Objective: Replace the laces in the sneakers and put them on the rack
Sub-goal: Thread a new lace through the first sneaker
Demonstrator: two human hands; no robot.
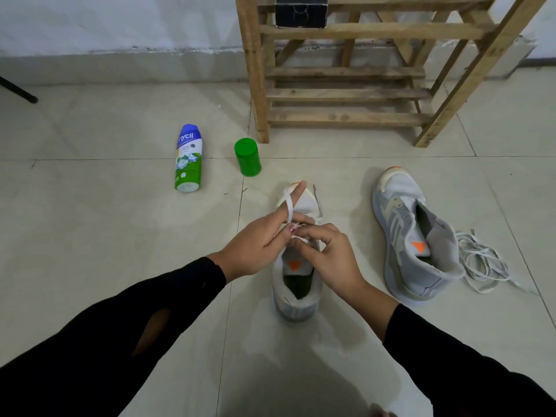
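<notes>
Down on the tiled floor [90, 236], a grey-and-white sneaker [296, 299] stands upright in the middle of the view, toe pointing away toward the wooden rack [346, 94]. Both hands work over its throat. The left hand [255, 245] holds its index finger straight out over the toe, with the white lace [289, 206] looped round that finger, while the thumb presses the lace against the other curled fingers. The right hand [334, 257] meets it from the other side, its fingers curled and pinching the same lace just above the orange-marked tongue. Both arms wear black sleeves.

To the right, well apart from the hands, the second sneaker [421, 245] lies on the floor with its opening gaping wide and its toe also toward the rack. A tangle of loose white lace [481, 263] lies just beside its heel, touching it.

The rack stands against the wall, its lower slats bare, with a black box [301, 12] on an upper shelf. Left of the rack's front leg a green container [247, 158] stands upright, and farther left a blue-and-green bottle [188, 159] lies on its side. A black rod [18, 91] slants in at the far left edge.
</notes>
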